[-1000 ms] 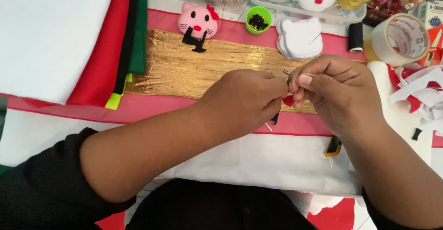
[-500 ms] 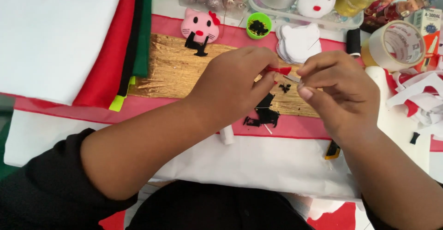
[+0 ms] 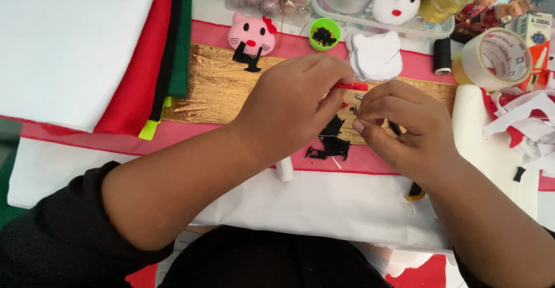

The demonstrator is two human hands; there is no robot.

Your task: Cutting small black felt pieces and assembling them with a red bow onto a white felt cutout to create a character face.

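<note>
The fingers (image 3: 338,94) of the left hand (image 3: 289,106) are pinched narrow on a small red felt piece (image 3: 354,85), which is held just above the gold sheet (image 3: 214,88). The fingers (image 3: 361,123) of the right hand (image 3: 404,123) are curled and drawn close together, tips turned towards the red piece; whether anything thin is gripped between them cannot be told. The red piece lies between the two hands, touching the left fingertips and just up and to the left of the right ones, with its long axis running roughly left to right. The left hand is the nearer, being in contact.

Black felt scraps (image 3: 330,143) are seen just below the hands on the pink cloth (image 3: 191,143), and a small white stick (image 3: 284,169) lies beside the left wrist.

The counter (image 3: 202,16) is crowded. A large white felt sheet (image 3: 69,39) is laid at the far left, with red, black and green felt sheets (image 3: 167,45) stacked along its edge. Beyond the gold sheet are set a pink cat face (image 3: 250,33), a green cup (image 3: 324,33) of dark bits, white cat-head cutouts (image 3: 376,56), a black thread spool (image 3: 442,55) and a roll of tape (image 3: 494,59). White and red offcuts (image 3: 526,129) are piled at the right.
</note>
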